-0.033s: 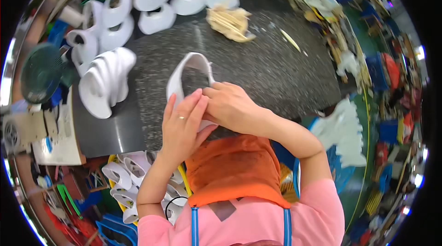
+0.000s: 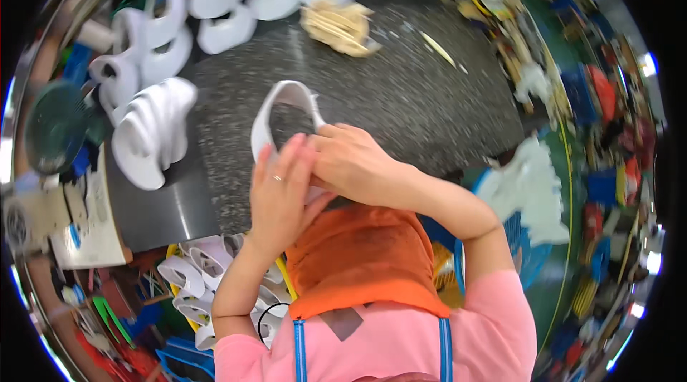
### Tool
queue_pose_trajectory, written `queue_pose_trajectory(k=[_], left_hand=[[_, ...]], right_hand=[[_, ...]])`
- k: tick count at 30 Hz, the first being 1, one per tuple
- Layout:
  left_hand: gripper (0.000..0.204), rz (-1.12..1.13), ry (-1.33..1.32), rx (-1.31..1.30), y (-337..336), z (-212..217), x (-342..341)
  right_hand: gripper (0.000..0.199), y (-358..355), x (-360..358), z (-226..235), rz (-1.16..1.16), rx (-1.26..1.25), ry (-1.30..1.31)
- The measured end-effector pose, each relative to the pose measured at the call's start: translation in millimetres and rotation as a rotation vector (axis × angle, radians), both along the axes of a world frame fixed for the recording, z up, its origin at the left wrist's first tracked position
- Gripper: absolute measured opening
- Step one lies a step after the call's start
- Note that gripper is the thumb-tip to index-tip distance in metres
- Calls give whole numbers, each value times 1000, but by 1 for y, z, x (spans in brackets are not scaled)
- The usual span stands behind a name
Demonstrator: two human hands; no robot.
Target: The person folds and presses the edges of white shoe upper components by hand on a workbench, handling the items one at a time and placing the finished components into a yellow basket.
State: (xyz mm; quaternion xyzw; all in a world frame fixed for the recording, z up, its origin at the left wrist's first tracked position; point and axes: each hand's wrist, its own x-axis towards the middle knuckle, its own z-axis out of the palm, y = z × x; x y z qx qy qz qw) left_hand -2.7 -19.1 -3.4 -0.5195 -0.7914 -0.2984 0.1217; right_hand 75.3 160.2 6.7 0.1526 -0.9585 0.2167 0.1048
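Observation:
A white sun visor (image 2: pixel 265 121) lies at the near side of the dark speckled tabletop, its band forming a loop away from me. Over its brim end lies my left hand (image 2: pixel 275 199), fingers stretched out and thumb apart, with a ring on one finger. From the right, my right hand (image 2: pixel 351 160) bends its fingers closed at the visor's edge, beside the left fingertips. Both hands cover most of the brim, and the right fingertips are hidden.
Several white visors stand at the far left, near a nested stack of them (image 2: pixel 150 128). Beige cloth pieces (image 2: pixel 336 28) lie at the back. A green fan (image 2: pixel 57 128) stands left. More visors (image 2: pixel 182 275) fill a yellow-edged container below. White sheet scraps (image 2: pixel 529 182) hang at right.
The view has shifted slightly, so the tabletop and its things sit a little farther left. My left fingers have moved slightly over the visor; the right hand keeps its grip.

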Motion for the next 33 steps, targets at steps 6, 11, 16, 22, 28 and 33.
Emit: queue_pose_trajectory(k=[6,11,16,22,28,33], left_hand=[[83,-79,-143,-248,20,-3,29],[63,56,-1095,75,13,-12,9],[73,-790,-2052,819,27,-6,-1],[79,-180,-1881,1007,20,-31,41],[55,417,-1429,838,-22,-17,65],[55,274,-1068,439,-24,-24,77]], right_hand=[[24,-16,76,-28,-223,-214,237],[20,27,196,-71,-908,-82,412],[22,126,418,-252,-1925,-378,-103],[42,184,375,-287,-1754,-827,200],[30,200,352,-196,-1489,-1095,18],[15,158,331,-90,-1591,-620,196]])
